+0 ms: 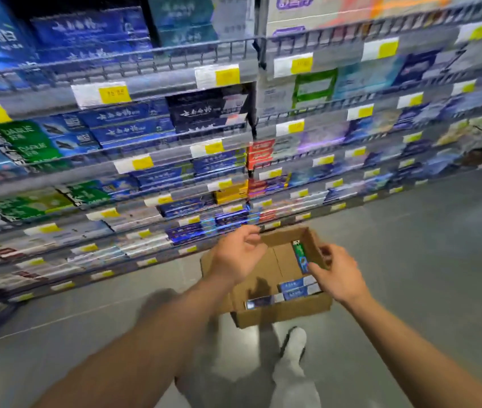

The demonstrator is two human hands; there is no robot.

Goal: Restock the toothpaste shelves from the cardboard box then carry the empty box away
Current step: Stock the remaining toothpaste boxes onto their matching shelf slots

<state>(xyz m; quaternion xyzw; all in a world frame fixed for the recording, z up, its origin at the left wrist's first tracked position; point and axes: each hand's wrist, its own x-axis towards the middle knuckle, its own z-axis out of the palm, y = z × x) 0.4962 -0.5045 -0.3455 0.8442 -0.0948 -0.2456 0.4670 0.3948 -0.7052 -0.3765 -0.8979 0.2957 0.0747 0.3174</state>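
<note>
An open cardboard box point(278, 315) sits on the grey floor in front of the shelves. Inside it lie a few blue toothpaste cartons point(297, 288) near the front and one green-and-blue carton point(300, 256) standing against the right wall. My left hand point(238, 254) hovers over the box's left half, fingers loosely curled, holding nothing. My right hand point(338, 275) reaches in from the right, its fingertips touching the green-and-blue carton's lower end. Much of the box bottom is bare cardboard.
Wire shelves point(145, 160) packed with blue, green, red and yellow toothpaste cartons fill the left and back, with yellow price tags along each rail. The view is motion-blurred. My legs and a white shoe point(295, 341) stand just behind the box. Grey floor stretches to the right.
</note>
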